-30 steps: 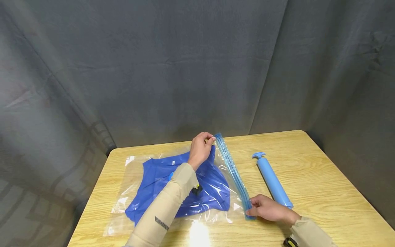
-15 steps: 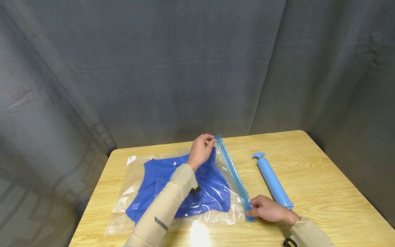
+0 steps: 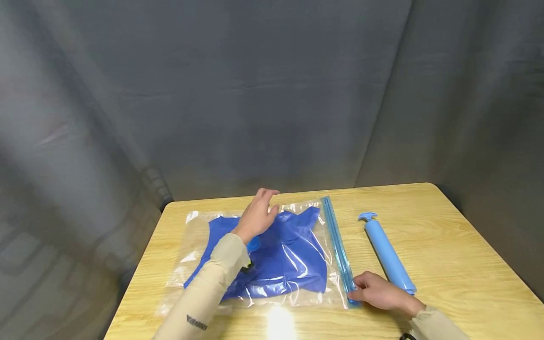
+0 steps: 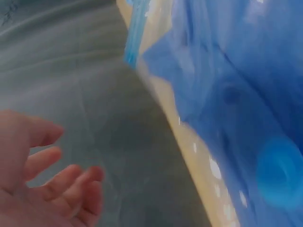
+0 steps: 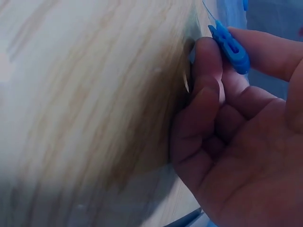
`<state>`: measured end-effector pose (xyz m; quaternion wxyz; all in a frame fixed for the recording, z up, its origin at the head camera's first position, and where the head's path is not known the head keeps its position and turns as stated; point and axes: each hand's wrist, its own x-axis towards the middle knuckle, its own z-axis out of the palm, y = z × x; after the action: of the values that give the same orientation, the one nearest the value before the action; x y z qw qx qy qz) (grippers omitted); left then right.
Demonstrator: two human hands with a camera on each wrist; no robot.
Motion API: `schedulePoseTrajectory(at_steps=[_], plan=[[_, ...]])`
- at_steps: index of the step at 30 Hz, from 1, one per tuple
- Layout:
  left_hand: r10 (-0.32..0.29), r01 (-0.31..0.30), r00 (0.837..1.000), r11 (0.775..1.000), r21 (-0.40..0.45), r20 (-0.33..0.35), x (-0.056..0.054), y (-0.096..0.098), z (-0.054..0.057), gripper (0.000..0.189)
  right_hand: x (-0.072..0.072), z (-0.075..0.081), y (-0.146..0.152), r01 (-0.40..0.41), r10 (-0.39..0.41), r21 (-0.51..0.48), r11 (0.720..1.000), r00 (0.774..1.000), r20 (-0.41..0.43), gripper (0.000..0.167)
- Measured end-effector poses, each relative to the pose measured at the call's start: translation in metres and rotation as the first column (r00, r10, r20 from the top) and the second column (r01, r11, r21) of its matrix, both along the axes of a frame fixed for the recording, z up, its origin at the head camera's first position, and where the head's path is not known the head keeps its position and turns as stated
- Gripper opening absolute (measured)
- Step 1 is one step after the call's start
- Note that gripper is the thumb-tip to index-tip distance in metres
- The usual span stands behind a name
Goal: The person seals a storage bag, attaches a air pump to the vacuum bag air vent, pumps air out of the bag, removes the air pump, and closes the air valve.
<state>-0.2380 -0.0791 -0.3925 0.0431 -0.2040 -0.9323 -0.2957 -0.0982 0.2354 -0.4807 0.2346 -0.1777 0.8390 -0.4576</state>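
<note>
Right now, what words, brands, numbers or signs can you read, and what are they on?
No text can be read.
Dark, lettering-like mark on the left sleeve: too small and blurred.
Blue hand pump: no legible lettering.
Clear zip storage bag: no legible lettering.

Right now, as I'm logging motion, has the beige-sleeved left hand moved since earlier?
Yes: the left hand has shifted left, judged against the pale wooden tabletop and its far corners.

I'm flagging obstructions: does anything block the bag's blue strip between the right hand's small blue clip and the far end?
Nothing visible: beyond the right hand, the blue strip is uncovered. The left hand is left of it, the pump right of it.
</note>
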Motion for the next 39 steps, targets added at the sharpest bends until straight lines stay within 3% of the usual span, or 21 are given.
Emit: schedulePoseTrajectory(at_steps=[4,7,11,16,25,30,34,36,39], plan=[[0.044,-0.037,0.998,0.993,-0.115,0.053,0.012,-0.034,-0.005,0.044,-0.001,0.002,0.005,0.012,-0.012,0.028,1.0,1.0,-0.004,0.048],[0.07,-0.051,0.993,0.981,-0.185,0.098,0.023,-0.055,-0.019,0.048,0.0,0.004,0.01,0.031,-0.031,0.069,0.997,1.0,0.002,0.046],[0.092,-0.058,0.984,0.974,-0.218,0.153,0.038,-0.07,-0.043,0.055,0.001,0.007,0.016,0.052,-0.048,0.138,0.989,0.998,-0.027,0.044],[0.084,-0.025,0.97,0.967,-0.253,0.226,0.05,-0.066,-0.064,0.066,0.005,0.006,0.024,0.057,-0.048,0.172,0.983,0.997,-0.056,0.039],[0.104,0.002,0.936,0.953,-0.303,0.335,0.058,-0.05,-0.083,0.092,0.014,0.007,0.035,0.071,-0.056,0.211,0.975,0.995,-0.079,0.038],[0.096,0.015,0.936,0.95,-0.311,0.338,0.061,-0.045,-0.089,0.095,0.018,0.009,0.033,0.096,-0.044,0.327,0.94,0.986,-0.162,0.035],[0.083,0.033,0.938,0.945,-0.325,0.336,0.062,-0.038,-0.089,0.094,0.017,0.012,0.036,0.129,-0.066,0.397,0.909,0.983,-0.169,0.033],[0.077,0.041,0.939,0.943,-0.331,0.334,0.062,-0.034,-0.089,0.094,0.017,0.015,0.036,0.18,-0.102,0.456,0.872,0.976,-0.191,0.032],[0.078,0.043,0.941,0.938,-0.344,0.33,0.062,-0.03,-0.087,0.093,0.013,0.022,0.029,0.253,-0.103,0.559,0.79,0.953,-0.286,0.028]])
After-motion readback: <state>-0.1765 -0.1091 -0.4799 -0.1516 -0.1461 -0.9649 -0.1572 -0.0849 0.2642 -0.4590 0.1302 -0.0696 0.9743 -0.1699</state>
